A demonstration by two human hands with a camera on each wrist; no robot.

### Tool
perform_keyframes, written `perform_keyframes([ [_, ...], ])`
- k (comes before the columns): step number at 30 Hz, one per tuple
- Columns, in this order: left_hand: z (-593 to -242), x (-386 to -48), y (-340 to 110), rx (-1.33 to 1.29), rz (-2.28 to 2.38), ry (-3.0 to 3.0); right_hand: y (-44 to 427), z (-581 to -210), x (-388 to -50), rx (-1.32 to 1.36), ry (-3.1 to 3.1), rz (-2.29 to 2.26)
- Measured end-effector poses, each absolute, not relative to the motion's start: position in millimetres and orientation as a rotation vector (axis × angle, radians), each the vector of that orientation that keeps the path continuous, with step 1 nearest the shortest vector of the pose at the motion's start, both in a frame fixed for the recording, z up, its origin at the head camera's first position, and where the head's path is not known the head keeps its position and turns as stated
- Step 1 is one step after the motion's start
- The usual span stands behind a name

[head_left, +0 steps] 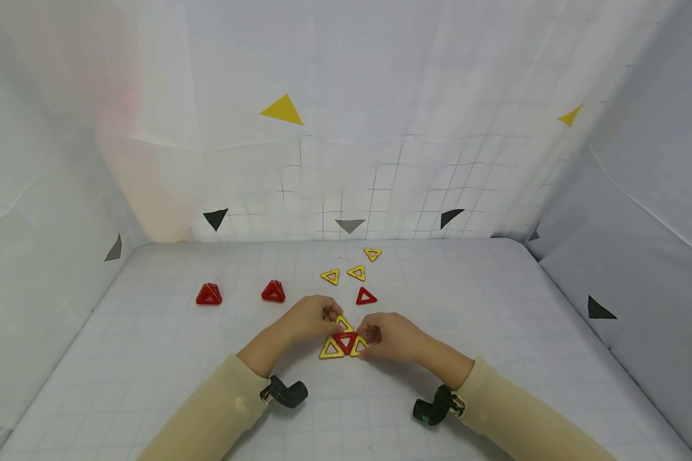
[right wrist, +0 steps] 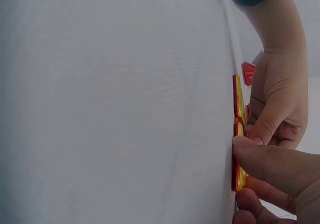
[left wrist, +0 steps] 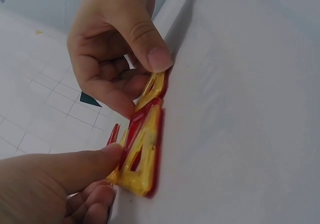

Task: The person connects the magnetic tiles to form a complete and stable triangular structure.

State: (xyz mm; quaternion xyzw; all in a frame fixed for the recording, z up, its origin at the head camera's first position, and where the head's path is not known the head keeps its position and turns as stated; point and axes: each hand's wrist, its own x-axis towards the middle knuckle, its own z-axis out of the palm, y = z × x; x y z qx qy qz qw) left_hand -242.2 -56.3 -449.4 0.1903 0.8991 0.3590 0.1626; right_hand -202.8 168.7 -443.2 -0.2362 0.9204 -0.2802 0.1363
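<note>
Four magnetic triangle tiles lie flat, joined edge to edge: a red triangle tile [head_left: 346,335] in the middle, a near-left yellow triangle tile [head_left: 331,356], a near-right yellow triangle tile [head_left: 354,349] and a far yellow triangle tile [head_left: 348,328]. My left hand [head_left: 308,319] pinches the far one between thumb and fingers. In the left wrist view, its thumb lies partly behind the joined tiles. With thumb and fingers, my right hand [head_left: 398,338] grips the near-right tile at its outer side; the right wrist view shows the thumb [right wrist: 247,145] on its face.
Two red pyramids [head_left: 209,294] [head_left: 273,292] stand on the white table [head_left: 150,358] at left. Beyond my hands lie a loose red triangle [head_left: 366,301] and three loose yellow triangles, the farthest yellow triangle [head_left: 372,250] near the back edge. White sheets surround the table.
</note>
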Motion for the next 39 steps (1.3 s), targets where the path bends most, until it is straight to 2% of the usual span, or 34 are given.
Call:
perform_keyframes([
  [39,-456.3,-237.8,-54.6,0.534,1.078,2.535,164.9,-442.0,-203.7,-0.669,2.673,-0.801],
])
